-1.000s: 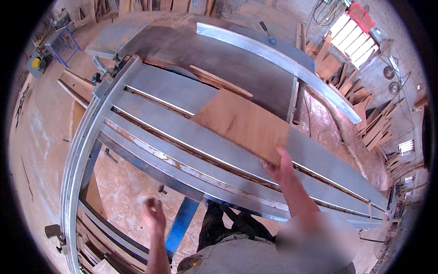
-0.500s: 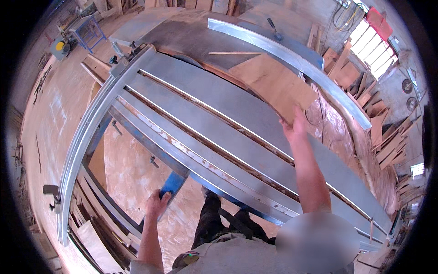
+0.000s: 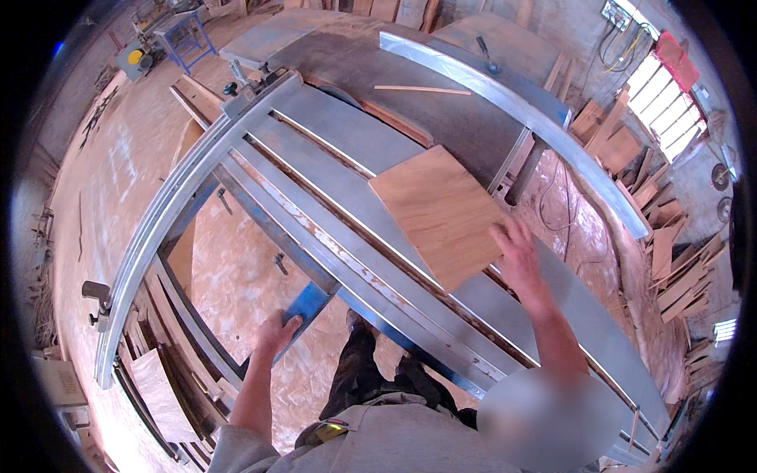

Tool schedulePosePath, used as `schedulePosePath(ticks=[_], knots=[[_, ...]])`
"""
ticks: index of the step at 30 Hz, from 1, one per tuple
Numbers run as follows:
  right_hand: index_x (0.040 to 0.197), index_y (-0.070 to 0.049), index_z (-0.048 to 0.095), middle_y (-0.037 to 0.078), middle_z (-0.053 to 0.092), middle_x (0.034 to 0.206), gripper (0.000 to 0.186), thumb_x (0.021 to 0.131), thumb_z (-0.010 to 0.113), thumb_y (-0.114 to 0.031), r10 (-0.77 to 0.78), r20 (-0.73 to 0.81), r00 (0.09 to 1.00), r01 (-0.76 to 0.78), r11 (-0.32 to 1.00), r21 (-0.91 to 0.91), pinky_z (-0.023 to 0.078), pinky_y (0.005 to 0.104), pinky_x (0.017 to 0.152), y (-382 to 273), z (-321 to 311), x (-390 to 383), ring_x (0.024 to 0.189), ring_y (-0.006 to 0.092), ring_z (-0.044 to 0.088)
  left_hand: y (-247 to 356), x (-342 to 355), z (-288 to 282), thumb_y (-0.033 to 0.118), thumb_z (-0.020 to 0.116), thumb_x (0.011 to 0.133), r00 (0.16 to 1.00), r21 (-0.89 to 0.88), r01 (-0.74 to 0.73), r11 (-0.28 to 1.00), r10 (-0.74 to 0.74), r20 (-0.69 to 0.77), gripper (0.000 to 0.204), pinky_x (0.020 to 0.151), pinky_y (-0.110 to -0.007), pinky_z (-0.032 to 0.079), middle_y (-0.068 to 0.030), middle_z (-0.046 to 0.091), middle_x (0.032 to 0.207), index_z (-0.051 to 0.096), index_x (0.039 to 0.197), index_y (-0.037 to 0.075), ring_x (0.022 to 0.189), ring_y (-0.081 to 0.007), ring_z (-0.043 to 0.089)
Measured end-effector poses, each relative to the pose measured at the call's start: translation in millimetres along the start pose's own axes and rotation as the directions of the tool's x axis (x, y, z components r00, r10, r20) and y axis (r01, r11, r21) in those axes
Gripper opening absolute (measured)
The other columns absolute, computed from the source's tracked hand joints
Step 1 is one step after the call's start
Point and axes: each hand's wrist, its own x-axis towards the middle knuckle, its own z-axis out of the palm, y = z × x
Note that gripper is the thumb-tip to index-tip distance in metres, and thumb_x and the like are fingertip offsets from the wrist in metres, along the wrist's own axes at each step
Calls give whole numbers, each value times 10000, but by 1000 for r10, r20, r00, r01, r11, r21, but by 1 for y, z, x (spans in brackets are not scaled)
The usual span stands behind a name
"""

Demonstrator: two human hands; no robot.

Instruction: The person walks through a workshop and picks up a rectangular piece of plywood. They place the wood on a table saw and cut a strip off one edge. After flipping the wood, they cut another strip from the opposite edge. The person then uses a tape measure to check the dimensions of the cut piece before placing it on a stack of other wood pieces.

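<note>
A flat, light-brown plywood panel lies over the grey slotted sliding table of a panel saw. My right hand grips its right edge, fingers on the upper face; the thumb is hard to make out. On the near left, my left hand is wrapped round the end of a blue metal bar of the saw's outrigger frame. The long silver rip fence stands beyond the panel. A thin wood strip rests on the dark saw table.
A curved-looking metal crosscut rail with a stop borders the left side. Wood offcuts sit under the frame at lower left. More scraps lean along the right wall. A blue stand is at the far left.
My right hand has drawn the plywood panel back and left from near the rip fence, turning it over the sliding table. My left hand stays on the blue bar. The view has shifted slightly.
</note>
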Motion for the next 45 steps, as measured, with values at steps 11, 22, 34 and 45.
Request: schedulePosePath(ticks=[11, 22, 34, 45], knots=[[1330, -111, 469, 71, 575, 1292, 414, 961, 559, -276, 337, 774, 536, -199, -841, 503, 489, 450, 919, -28, 45, -7, 1151, 280, 574, 8, -12, -22, 546, 596, 831, 993, 22, 78, 997, -80, 89, 606, 908, -438, 469, -204, 666, 1092, 605, 1179, 49, 1053, -359, 625], [1360, -93, 450, 122, 556, 1277, 453, 959, 538, -286, 596, 664, 452, -435, -502, 747, 486, 450, 920, -56, 98, 10, 1145, 286, 564, 18, 89, -123, 424, 501, 921, 935, -84, -236, 968, 249, 253, 479, 921, -433, 465, -187, 649, 1112, 617, 1141, 14, 1035, -337, 613], [1358, -19, 445, 150, 543, 1291, 516, 973, 479, -361, 760, 546, 352, -570, -289, 769, 480, 440, 926, -87, 85, 20, 1117, 308, 573, 200, 455, -415, 554, 453, 925, 699, -180, -389, 904, 162, -697, 572, 1000, -402, 419, -214, 631, 1196, 590, 1293, 139, 1185, -356, 566], [1325, 19, 429, 173, 552, 1251, 525, 962, 474, -358, 748, 551, 370, -587, -271, 763, 497, 458, 895, -94, 86, 27, 1079, 333, 588, 206, 545, -447, 466, 471, 874, 772, -86, -89, 992, 14, -636, 525, 1001, -438, 433, -177, 615, 1245, 608, 1255, 132, 1190, -349, 561]])
